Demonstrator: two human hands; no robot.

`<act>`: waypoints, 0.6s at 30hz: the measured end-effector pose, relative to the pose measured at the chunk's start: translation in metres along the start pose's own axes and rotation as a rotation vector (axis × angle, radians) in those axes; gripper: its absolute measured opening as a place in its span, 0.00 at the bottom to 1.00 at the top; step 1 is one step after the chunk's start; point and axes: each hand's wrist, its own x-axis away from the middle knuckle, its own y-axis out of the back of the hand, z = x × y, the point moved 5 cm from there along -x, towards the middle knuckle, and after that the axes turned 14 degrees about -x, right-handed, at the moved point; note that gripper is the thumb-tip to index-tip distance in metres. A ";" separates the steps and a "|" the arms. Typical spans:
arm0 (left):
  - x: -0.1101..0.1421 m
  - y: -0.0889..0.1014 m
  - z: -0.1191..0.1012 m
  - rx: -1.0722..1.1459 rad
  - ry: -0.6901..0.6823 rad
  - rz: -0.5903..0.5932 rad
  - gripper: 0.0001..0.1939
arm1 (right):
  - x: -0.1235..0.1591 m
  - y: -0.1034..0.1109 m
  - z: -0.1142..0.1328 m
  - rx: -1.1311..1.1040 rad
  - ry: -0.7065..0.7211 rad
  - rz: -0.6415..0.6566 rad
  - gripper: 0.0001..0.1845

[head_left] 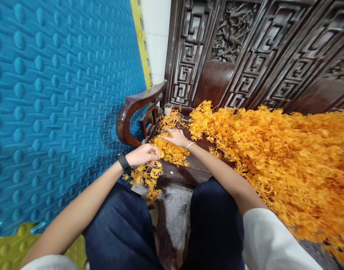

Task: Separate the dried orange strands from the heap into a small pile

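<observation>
My left hand (143, 154), with a black watch on the wrist, is closed on a bunch of orange plastic sprigs (146, 175) that hangs below it over the bench edge. My right hand (176, 137), wearing a thin bracelet, lies on a small heap of the same orange sprigs (172, 150) on the dark wooden bench seat (185, 173). Its fingers stretch flat toward the bench's far left corner. A very large pile of orange sprigs (287, 157) covers the seat to the right of my right arm.
The bench has a curved wooden armrest (129, 112) at left and a carved dark backrest (245, 48) behind. A blue embossed foam mat (56, 97) stands along the left. My knees in dark trousers (123, 232) are below, with speckled floor (174, 213) between them.
</observation>
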 end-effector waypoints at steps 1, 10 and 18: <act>0.001 0.002 -0.002 0.028 0.002 -0.028 0.09 | -0.001 0.007 0.001 -0.044 -0.022 -0.011 0.32; 0.015 0.015 -0.024 0.277 -0.091 -0.362 0.12 | 0.057 0.074 0.064 -0.628 0.121 -0.071 0.14; 0.013 0.013 -0.026 0.066 -0.153 -0.390 0.13 | 0.068 0.040 0.084 -1.064 0.062 0.238 0.13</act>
